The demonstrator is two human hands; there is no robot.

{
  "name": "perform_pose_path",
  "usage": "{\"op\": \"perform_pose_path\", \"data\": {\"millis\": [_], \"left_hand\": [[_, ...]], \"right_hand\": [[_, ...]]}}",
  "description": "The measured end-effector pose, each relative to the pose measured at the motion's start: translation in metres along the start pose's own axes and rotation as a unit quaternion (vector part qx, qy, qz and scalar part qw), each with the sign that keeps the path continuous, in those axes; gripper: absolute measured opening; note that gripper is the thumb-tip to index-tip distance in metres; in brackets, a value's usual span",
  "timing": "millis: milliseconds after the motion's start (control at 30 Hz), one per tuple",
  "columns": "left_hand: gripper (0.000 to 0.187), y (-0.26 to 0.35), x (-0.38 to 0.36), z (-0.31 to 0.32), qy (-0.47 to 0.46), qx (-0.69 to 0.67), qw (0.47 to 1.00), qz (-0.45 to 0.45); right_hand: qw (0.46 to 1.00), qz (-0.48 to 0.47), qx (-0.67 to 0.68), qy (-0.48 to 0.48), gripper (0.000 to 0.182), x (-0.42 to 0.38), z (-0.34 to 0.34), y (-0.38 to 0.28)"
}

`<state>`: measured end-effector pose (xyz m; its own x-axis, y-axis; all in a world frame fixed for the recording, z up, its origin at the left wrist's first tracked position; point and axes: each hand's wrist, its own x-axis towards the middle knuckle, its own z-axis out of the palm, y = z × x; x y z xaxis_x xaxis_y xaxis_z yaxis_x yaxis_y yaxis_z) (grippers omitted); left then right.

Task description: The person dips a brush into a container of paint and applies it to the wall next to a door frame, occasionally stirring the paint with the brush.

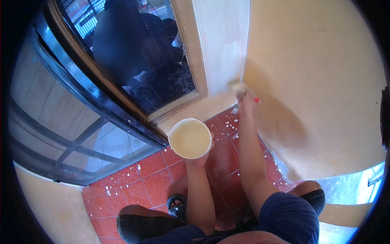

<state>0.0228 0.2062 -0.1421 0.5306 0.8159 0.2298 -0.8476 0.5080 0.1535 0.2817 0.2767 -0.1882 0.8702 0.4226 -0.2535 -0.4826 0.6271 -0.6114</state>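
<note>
My left hand (199, 159) holds a round white container (189, 138) of cream-coloured paint from underneath, level, over the red floor. My right hand (246, 106) reaches forward and grips a paintbrush (239, 87) with a red handle end. The brush's bristles press on the lower corner of the cream wall (221, 49), beside the window frame. Both forearms stretch out from my crouched body; my knees and a dark sandal (177, 205) show at the bottom.
A glass window pane in a tan frame (178, 103) sits left of the painted wall, reflecting a dark figure. A black-framed door (73, 93) stands open at left. Red floor tiles (146, 179) are spattered with white paint. A yellow wall (317, 81) fills the right.
</note>
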Motion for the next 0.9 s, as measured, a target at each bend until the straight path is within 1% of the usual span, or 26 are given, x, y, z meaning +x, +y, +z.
{"op": "perform_pose_path", "data": {"millis": [67,100,133,167,200,233,267,333,367,400,433,467,533,567,600,633,667,700,767,800,867,900], "left_hand": [[0.058,-0.001,-0.002,0.002,-0.007,-0.004,1.0,-0.009],[0.057,-0.002,-0.001,0.006,-0.028,-0.005,0.999,-0.017],[0.056,-0.003,-0.001,0.008,-0.05,-0.007,0.998,-0.024],[0.056,-0.002,-0.002,0.003,-0.047,-0.008,0.999,-0.026],[0.055,-0.001,-0.001,-0.006,-0.032,0.012,0.999,-0.014],[0.055,0.0,0.0,-0.008,-0.018,0.032,0.999,-0.002],[0.055,-0.001,-0.002,-0.009,-0.018,0.032,0.999,-0.004],[0.055,-0.003,-0.001,-0.001,0.054,0.032,0.998,0.007],[0.055,-0.005,0.001,0.0,0.052,0.031,0.998,0.007],[0.055,-0.006,0.002,0.001,0.006,0.02,1.0,-0.004],[0.056,-0.007,0.004,0.001,-0.042,0.009,0.999,-0.015],[0.056,-0.009,0.003,0.002,-0.044,0.008,0.999,-0.014],[0.058,-0.011,0.0,0.002,0.031,-0.008,0.999,-0.003],[0.058,-0.012,-0.002,0.0,0.027,-0.009,1.0,-0.001],[0.059,-0.012,-0.003,-0.004,0.048,0.005,0.999,0.009],[0.059,-0.011,-0.002,-0.006,0.066,0.021,0.997,0.02],[0.059,-0.01,-0.002,-0.006,0.058,0.021,0.998,0.025],[0.059,-0.01,-0.003,-0.006,0.06,0.015,0.998,0.021],[0.06,-0.008,-0.005,-0.01,0.064,0.005,0.998,0.02],[0.06,-0.006,-0.007,-0.016,0.076,0.008,0.997,0.015],[0.06,-0.005,-0.008,-0.019,0.089,0.009,0.996,0.01],[0.06,-0.005,-0.007,-0.016,0.069,0.011,0.997,0.015]], "right_hand": [[0.993,-0.085,-0.007,-0.076,0.027,-0.013,0.064,-0.035],[0.988,-0.137,0.008,-0.073,0.029,-0.031,0.098,-0.06],[0.987,-0.127,0.039,-0.09,0.029,-0.035,0.121,-0.084],[0.985,-0.117,0.071,-0.109,0.03,-0.036,0.136,-0.101],[0.985,-0.118,0.069,-0.106,0.03,-0.04,0.145,-0.117],[0.98,-0.115,0.092,-0.133,0.028,-0.044,0.152,-0.13],[0.974,-0.112,0.117,-0.159,0.026,-0.045,0.155,-0.136],[0.973,-0.115,0.123,-0.16,0.025,-0.037,0.143,-0.127],[0.972,-0.116,0.127,-0.16,0.024,-0.032,0.132,-0.117],[0.983,-0.106,0.083,-0.121,0.024,-0.026,0.116,-0.096],[0.986,-0.101,0.076,-0.112,0.025,-0.021,0.096,-0.071],[0.987,-0.097,0.068,-0.105,0.025,-0.018,0.074,-0.047],[0.997,-0.073,0.005,-0.031,0.025,-0.018,0.03,-0.016],[0.999,-0.039,-0.012,0.012,0.024,-0.009,0.004,0.003],[0.998,-0.006,-0.028,0.054,0.024,-0.003,-0.015,0.014],[0.996,0.005,-0.064,0.067,0.024,-0.011,-0.029,0.012],[0.992,0.015,-0.1,0.077,0.024,-0.014,-0.033,0.011],[0.993,0.014,-0.097,0.069,0.024,-0.013,-0.022,0.007],[0.997,-0.026,-0.074,-0.007,0.023,-0.01,-0.007,-0.002],[0.997,-0.062,-0.042,-0.027,0.02,0.011,0.01,-0.001],[0.984,-0.164,-0.033,-0.066,0.018,-0.023,0.089,-0.055],[0.98,-0.175,-0.018,-0.095,0.017,-0.031,0.117,-0.079]]}}
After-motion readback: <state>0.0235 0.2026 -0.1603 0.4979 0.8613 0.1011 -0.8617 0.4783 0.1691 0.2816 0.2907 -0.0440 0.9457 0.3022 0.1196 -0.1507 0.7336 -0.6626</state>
